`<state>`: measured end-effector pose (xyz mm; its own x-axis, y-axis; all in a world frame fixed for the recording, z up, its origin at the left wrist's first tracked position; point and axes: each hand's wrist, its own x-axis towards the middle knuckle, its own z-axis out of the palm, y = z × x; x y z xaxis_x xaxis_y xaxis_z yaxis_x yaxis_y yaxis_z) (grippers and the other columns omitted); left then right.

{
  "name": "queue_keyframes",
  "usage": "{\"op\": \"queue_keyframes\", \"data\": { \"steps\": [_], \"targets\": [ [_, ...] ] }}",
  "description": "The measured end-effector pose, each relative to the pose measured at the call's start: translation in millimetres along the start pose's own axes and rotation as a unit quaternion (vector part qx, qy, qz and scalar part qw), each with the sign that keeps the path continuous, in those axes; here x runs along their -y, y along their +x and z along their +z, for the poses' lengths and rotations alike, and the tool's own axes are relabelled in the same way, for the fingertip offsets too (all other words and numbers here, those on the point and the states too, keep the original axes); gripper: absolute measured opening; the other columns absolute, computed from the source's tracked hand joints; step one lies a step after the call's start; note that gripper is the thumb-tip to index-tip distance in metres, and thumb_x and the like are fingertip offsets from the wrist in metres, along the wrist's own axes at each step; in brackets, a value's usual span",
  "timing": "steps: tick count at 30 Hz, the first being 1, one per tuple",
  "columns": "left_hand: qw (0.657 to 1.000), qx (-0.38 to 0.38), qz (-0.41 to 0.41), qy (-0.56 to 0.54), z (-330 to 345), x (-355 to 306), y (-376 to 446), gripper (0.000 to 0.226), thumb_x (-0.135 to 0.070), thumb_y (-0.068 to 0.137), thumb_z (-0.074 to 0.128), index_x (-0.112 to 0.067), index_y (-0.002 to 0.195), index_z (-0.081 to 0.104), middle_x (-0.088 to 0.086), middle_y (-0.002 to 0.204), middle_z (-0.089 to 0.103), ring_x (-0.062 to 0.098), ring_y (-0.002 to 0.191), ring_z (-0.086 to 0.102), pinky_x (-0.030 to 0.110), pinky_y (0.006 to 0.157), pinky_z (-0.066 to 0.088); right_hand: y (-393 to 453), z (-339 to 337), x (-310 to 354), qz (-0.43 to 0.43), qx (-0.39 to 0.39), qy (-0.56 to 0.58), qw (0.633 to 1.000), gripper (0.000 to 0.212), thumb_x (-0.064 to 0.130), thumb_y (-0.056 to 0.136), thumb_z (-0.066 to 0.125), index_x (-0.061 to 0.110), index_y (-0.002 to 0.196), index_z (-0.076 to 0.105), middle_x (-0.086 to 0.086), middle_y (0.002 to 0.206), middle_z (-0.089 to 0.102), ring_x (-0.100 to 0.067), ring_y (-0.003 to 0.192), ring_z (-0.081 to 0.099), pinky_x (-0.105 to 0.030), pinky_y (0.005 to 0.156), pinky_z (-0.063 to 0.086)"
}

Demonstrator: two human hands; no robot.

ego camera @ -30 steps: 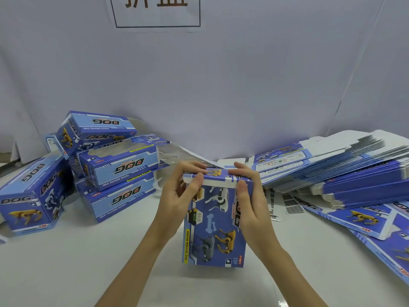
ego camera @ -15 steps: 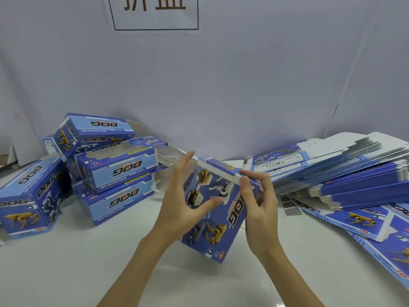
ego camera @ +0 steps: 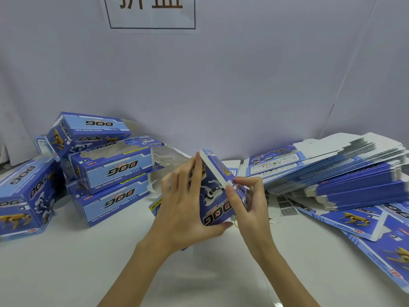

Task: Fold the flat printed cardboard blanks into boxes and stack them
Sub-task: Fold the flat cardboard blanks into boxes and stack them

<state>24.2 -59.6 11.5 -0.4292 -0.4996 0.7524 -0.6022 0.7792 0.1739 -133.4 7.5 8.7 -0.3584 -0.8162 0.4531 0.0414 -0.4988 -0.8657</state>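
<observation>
I hold a blue printed "DOG" box (ego camera: 218, 202) above the middle of the table, tilted with its white-edged end flap pointing up and left. My left hand (ego camera: 183, 209) wraps its left side, thumb under the lower edge. My right hand (ego camera: 251, 200) pinches the right side near the flap. Several folded boxes (ego camera: 110, 171) are piled at the left, with another folded box (ego camera: 24, 200) lying at the far left. A thick stack of flat blanks (ego camera: 345, 173) lies at the right.
Loose flat blanks (ego camera: 365, 220) spread along the right table edge. Small barcode sheets (ego camera: 287, 207) lie beside my right hand. The white table (ego camera: 88, 262) meets a grey-white backdrop wall (ego camera: 221, 85) carrying a printed paper sign (ego camera: 152, 12).
The box stood upright on the table; both hands have lifted it and turned it leftward, so its top end now points up and left.
</observation>
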Motion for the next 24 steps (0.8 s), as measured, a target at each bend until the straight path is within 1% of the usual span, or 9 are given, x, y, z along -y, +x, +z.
{"op": "queue_keyframes", "data": {
  "steps": [6, 9, 11, 14, 16, 18, 20, 22, 24],
  "targets": [
    [1.0, -0.007, 0.027, -0.005, -2.7, -0.5, 1.2, 0.132, -0.072, 0.065, 0.075, -0.023, 0.167, 0.008, -0.005, 0.167, 0.021, 0.017, 0.148, 0.025, 0.045, 0.117, 0.031, 9.1, -4.2, 1.3, 0.002, -0.029, 0.006, 1.0, 0.026, 0.052, 0.098, 0.065, 0.03, 0.11, 0.058, -0.001, 0.107, 0.07, -0.018, 0.099, 0.073, -0.027, 0.068, 0.06],
    [0.999, -0.015, 0.033, 0.002, -4.1, 4.4, 3.4, 0.131, -0.072, 0.064, 0.075, -0.024, 0.167, 0.009, -0.005, 0.164, 0.025, 0.015, 0.144, 0.028, 0.039, 0.115, 0.027, 15.2, -7.5, 4.8, 0.031, -0.036, 0.034, 0.998, 0.018, 0.053, 0.101, 0.055, 0.039, 0.11, 0.061, 0.002, 0.102, 0.073, -0.022, 0.094, 0.07, -0.043, 0.078, 0.059],
    [0.999, -0.015, 0.033, 0.005, -3.0, 6.6, 3.6, 0.131, -0.074, 0.065, 0.074, -0.024, 0.167, 0.009, -0.004, 0.164, 0.025, 0.016, 0.144, 0.029, 0.037, 0.116, 0.023, 16.9, -10.0, 3.7, 0.058, -0.023, 0.031, 0.998, 0.026, 0.053, 0.1, 0.047, 0.039, 0.114, 0.062, 0.007, 0.106, 0.076, -0.018, 0.098, 0.071, -0.044, 0.087, 0.059],
    [0.999, -0.029, 0.027, -0.014, -5.9, 10.0, 3.4, 0.13, -0.078, 0.069, 0.072, -0.024, 0.167, 0.006, -0.005, 0.165, 0.02, 0.012, 0.148, 0.025, 0.038, 0.119, 0.027, 19.6, -16.6, 4.0, 0.105, 0.016, 0.055, 0.993, 0.048, 0.063, 0.103, 0.03, 0.027, 0.112, 0.061, 0.018, 0.1, 0.078, 0.002, 0.101, 0.07, -0.024, 0.098, 0.055],
    [0.99, -0.051, -0.011, -0.129, -11.7, 11.1, 4.1, 0.126, -0.074, 0.074, 0.074, -0.023, 0.167, 0.006, -0.006, 0.167, 0.018, 0.012, 0.153, 0.023, 0.039, 0.117, 0.033, 20.4, -20.6, 5.7, 0.144, 0.021, 0.115, 0.983, 0.063, 0.071, 0.098, 0.033, 0.024, 0.125, 0.065, -0.001, 0.113, 0.076, -0.018, 0.114, 0.071, -0.038, 0.105, 0.053],
    [0.928, -0.06, -0.104, -0.353, -19.6, 10.4, 5.3, 0.118, -0.062, 0.076, 0.079, -0.027, 0.166, 0.012, -0.003, 0.162, 0.034, 0.022, 0.147, 0.042, 0.043, 0.108, 0.049, 19.3, -16.8, 5.5, 0.154, 0.055, 0.085, 0.983, 0.06, 0.07, 0.1, 0.039, 0.033, 0.143, 0.061, -0.01, 0.131, 0.071, -0.028, 0.128, 0.066, -0.05, 0.11, 0.05],
    [0.761, -0.06, -0.236, -0.601, -27.0, 9.0, 4.8, 0.101, -0.056, 0.069, 0.084, -0.028, 0.156, 0.04, 0.002, 0.131, 0.066, 0.021, 0.113, 0.071, 0.039, 0.082, 0.063, 13.8, -10.0, 0.1, 0.148, 0.111, 0.003, 0.983, 0.055, 0.068, 0.101, 0.05, 0.044, 0.15, 0.051, -0.002, 0.139, 0.067, -0.019, 0.132, 0.063, -0.046, 0.11, 0.05],
    [0.622, -0.062, -0.304, -0.719, -22.7, 15.2, 1.5, 0.055, -0.056, 0.072, 0.081, -0.025, 0.117, 0.076, 0.003, 0.094, 0.077, 0.017, 0.08, 0.077, 0.032, 0.066, 0.063, 7.0, -3.0, -5.8, 0.184, 0.168, -0.002, 0.968, 0.061, 0.063, 0.093, 0.06, 0.052, 0.151, 0.043, 0.015, 0.14, 0.066, -0.01, 0.13, 0.064, -0.039, 0.102, 0.056],
    [0.602, -0.11, -0.339, -0.714, -19.4, 21.4, 2.6, 0.032, -0.052, 0.087, 0.064, -0.028, 0.093, 0.083, -0.002, 0.083, 0.078, 0.013, 0.07, 0.076, 0.028, 0.061, 0.062, 0.8, 3.8, -10.7, 0.236, 0.198, 0.053, 0.95, 0.066, 0.057, 0.09, 0.07, 0.05, 0.15, 0.043, 0.015, 0.139, 0.067, -0.017, 0.126, 0.069, -0.045, 0.093, 0.062]
  ]
}}
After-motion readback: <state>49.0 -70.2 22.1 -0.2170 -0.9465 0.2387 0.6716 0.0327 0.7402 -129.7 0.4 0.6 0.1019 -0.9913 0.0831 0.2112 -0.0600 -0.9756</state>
